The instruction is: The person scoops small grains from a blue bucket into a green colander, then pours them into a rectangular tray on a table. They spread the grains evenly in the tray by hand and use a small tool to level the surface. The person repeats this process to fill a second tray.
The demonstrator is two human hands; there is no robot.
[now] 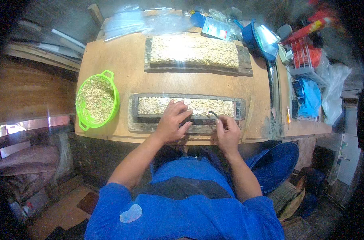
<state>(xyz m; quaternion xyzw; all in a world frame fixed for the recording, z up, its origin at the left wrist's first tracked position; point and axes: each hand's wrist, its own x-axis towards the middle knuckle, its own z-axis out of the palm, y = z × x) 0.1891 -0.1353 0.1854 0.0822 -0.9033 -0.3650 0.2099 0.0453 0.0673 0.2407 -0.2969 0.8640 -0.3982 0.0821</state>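
In front of me lies a narrow wooden frame (134, 120), filled with a long slab of pale, lumpy pieces (206, 105) that look like nuts or puffed grain. My left hand (174, 122) rests at the middle of the frame's near side, its fingertips on the slab and the thumb apart. Closed around a small dark curved tool (213, 114), my right hand (228, 134) is at the near right part of the frame. The tool's tip reaches the slab's near edge; its exact kind is unclear.
A second filled board (194, 52) lies farther back. At left stands a green colander-like basket (117, 98) of similar pieces. Clear plastic sheets (126, 25), a blue container (250, 37) and a white wire basket (302, 60) line the back and right. A blue basin (276, 164) sits below the table.
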